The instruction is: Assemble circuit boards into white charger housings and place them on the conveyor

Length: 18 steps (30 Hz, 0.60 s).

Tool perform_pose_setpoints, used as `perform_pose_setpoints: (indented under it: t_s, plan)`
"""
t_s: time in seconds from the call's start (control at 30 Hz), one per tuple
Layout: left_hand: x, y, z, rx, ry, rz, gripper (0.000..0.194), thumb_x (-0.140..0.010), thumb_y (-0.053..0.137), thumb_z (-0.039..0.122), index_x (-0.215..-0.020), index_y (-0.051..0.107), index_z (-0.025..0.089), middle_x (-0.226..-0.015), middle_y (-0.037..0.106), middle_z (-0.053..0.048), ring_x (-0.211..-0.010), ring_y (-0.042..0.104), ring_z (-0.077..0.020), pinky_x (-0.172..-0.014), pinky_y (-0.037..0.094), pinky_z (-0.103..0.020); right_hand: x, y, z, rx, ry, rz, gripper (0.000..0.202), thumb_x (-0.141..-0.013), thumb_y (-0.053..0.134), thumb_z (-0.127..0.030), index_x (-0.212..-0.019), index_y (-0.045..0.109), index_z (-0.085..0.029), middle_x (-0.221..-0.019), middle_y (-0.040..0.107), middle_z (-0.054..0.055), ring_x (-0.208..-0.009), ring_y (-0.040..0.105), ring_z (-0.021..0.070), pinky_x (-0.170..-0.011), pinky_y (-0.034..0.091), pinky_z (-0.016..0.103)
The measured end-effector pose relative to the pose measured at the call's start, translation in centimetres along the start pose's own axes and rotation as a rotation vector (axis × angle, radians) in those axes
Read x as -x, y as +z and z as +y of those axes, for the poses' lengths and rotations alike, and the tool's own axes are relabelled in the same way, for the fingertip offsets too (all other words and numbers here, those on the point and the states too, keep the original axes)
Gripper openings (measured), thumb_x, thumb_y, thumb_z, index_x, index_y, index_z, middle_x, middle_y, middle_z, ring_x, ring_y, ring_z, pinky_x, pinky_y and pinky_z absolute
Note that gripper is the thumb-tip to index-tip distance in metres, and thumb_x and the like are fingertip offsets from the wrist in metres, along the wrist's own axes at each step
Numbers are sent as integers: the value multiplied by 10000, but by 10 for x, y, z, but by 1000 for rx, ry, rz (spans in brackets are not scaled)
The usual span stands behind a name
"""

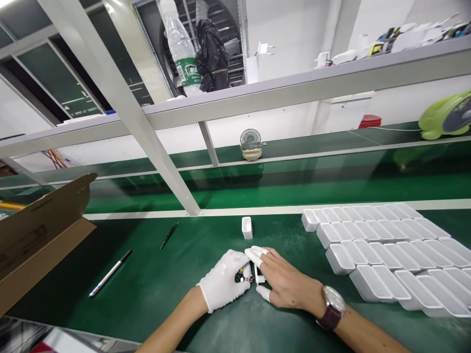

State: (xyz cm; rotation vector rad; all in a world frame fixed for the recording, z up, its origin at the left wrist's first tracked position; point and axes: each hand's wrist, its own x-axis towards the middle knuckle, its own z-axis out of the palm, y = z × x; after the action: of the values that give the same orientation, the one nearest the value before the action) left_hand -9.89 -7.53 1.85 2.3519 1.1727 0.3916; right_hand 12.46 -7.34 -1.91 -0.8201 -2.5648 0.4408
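Single head view, looking forward and down, close over green bench.

clear: mat left | blocked: white trays right, white case ahead

This was a factory assembly line. A long green work surface ran along the bench, with a white stripe dividing lanes and a grey metal frame carrying an overhead shelf. Rows of identical white plastic housings lay lined up, a cardboard carton stood open, and small desk fans sat at the stations.
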Motion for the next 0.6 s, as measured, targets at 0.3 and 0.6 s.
perform_pose_setpoints:
  t_s: [0.3,0.6]
  plan:
    - [-29,-27,-2,76,92,23,370,-799,791,300,-1147,665,286,-1142,681,-27,-1075,632,-205,-995,510,-372,11,-5,12,-68,140,34,761,-881,534,-168,-1575,225,-122,-1342,575,180,-1394,425,314,-1186,324,520]
    - [-74,-34,-62,364,-226,147,1002,-698,836,365,-1531,299,221,-1509,479,-138,-1400,458,-295,-1160,387,-519,9,2,21,-158,121,115,698,-842,555,-184,-1516,376,-148,-1268,629,136,-1379,442,284,-1186,334,448]
